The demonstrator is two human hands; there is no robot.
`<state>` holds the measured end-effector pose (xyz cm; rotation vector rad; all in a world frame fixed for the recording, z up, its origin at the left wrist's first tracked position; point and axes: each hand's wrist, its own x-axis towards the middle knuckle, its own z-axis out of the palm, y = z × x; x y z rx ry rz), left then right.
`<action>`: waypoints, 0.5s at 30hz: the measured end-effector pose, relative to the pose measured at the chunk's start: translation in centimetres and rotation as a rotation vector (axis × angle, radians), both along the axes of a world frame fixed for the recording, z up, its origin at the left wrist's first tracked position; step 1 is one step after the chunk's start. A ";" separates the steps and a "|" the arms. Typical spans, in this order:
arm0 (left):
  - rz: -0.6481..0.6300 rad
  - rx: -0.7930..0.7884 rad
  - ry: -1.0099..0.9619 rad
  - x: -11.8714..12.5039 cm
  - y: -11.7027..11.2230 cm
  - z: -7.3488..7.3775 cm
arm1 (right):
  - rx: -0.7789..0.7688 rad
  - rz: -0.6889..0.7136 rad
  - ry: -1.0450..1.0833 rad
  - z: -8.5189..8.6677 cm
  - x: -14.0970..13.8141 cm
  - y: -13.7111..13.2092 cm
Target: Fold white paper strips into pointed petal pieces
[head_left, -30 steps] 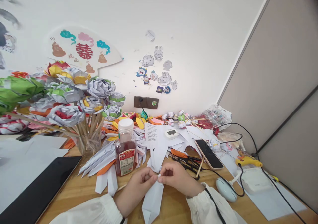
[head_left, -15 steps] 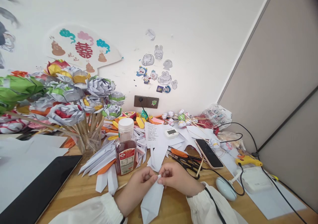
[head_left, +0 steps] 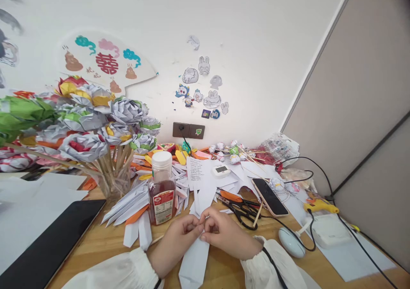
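Note:
A folded strip of white paper point(head_left: 194, 263) hangs down from between my hands at the front of the wooden table. My left hand point(head_left: 179, 240) pinches its upper end between thumb and fingers. My right hand point(head_left: 224, 233) is closed on the same end, its fingertips touching those of the left. The tip of the paper is covered by the fingers. Just behind my left hand stands a bottle of reddish-brown liquid point(head_left: 162, 199) with a white cap. Folded white paper pieces point(head_left: 136, 233) lie to its left. Black scissors point(head_left: 245, 216) rest beyond my right hand.
Paper flowers on sticks point(head_left: 85, 146) fill a clear vase point(head_left: 115, 184) at left, beside a black tablet point(head_left: 54, 242). To the right lie a phone point(head_left: 270, 196), a pale mouse point(head_left: 291, 243), a yellow glue gun point(head_left: 320, 206) and cables. A small white timer point(head_left: 221, 170) sits on papers.
My right fingers have shifted up and left over the paper's tip, hiding it. The lower end of the paper has swung slightly left and turned.

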<state>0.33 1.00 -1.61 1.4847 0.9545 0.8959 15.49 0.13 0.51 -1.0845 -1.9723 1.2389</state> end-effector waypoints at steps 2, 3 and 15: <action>0.025 0.010 0.000 -0.1 0.1 -0.2 | 0.019 0.002 -0.015 0.1 -0.1 0.0; 0.041 0.015 -0.003 -0.1 0.1 -0.3 | 0.023 0.006 -0.024 0.2 -0.1 0.0; -0.036 -0.069 -0.039 -0.3 0.2 0.5 | 0.170 0.016 -0.148 0.2 0.2 0.1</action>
